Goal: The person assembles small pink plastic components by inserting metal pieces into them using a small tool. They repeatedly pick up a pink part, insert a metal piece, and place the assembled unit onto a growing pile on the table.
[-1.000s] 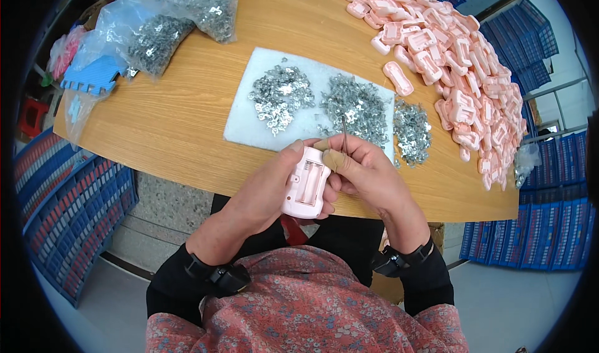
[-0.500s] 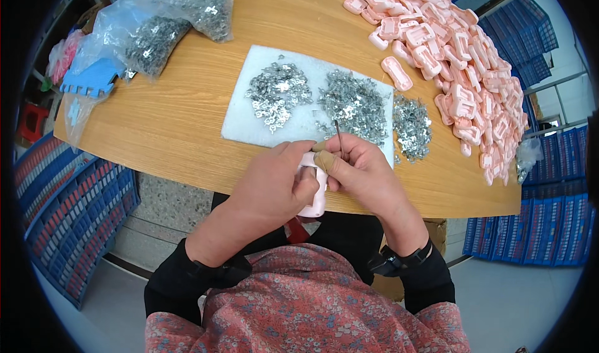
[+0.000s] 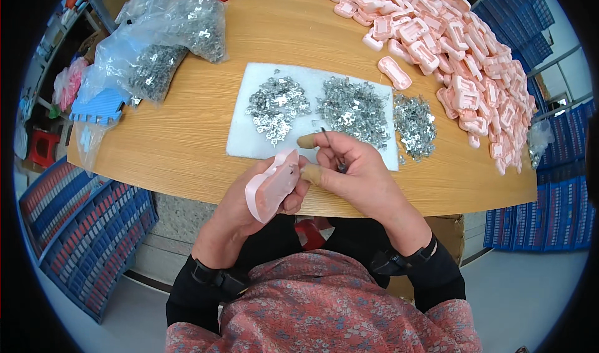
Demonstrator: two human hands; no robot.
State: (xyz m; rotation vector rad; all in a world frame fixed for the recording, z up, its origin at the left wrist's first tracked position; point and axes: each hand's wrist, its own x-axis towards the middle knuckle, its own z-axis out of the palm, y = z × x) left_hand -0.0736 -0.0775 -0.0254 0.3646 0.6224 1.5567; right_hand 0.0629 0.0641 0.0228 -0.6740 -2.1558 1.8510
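My left hand (image 3: 237,212) is closed around a pink plastic shell (image 3: 272,188), tilted on its edge beside the table's front edge. The shell has a narrow waist and a small dark spot near its right end. Next to that end is my right hand (image 3: 355,175), its thumb and forefinger tips wrapped in tan tape and held apart. A thin dark metal tool (image 3: 327,137) sticks up from between its curled fingers; its lower part is mostly hidden. Beyond the hands, small silvery metal pieces (image 3: 277,106) lie heaped on a white foam sheet (image 3: 240,135).
A large pile of pink shells (image 3: 465,60) covers the right back, with one loose shell (image 3: 394,72) beside it. Another metal heap (image 3: 415,125) sits right of the foam. Bags of metal parts (image 3: 156,66) and a blue foam piece (image 3: 97,106) are at left. Blue racks (image 3: 93,228) flank the table.
The pink shell has been turned up on its side and moved left in my left hand. My right hand has drawn away from it, forefinger lifted. The whole view has shifted slightly.
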